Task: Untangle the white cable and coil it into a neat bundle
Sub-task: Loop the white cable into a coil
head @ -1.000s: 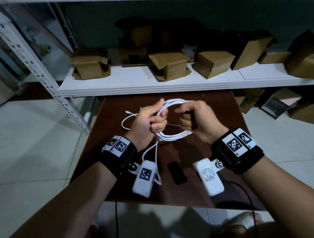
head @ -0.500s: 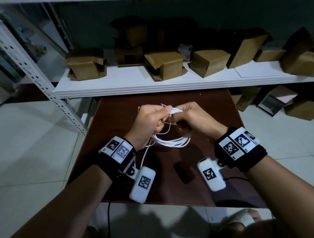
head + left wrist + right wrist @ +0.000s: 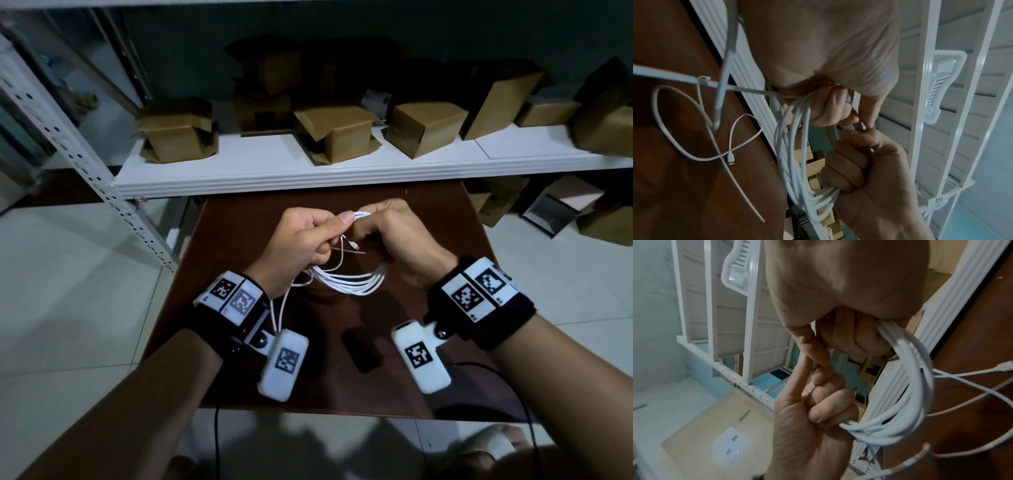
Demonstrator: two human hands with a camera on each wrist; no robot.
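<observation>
Smooth white plastic cable (image 3: 346, 285), glossy brown wooden table (image 3: 226, 236), matt cardboard boxes (image 3: 426, 126).

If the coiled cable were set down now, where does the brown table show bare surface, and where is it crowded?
Bare brown table shows left of the left hand, and again between the hands and the white shelf edge. The near middle is crowded: a small dark object lies between the wrists, under the hanging white cable that the right hand also grips.
</observation>
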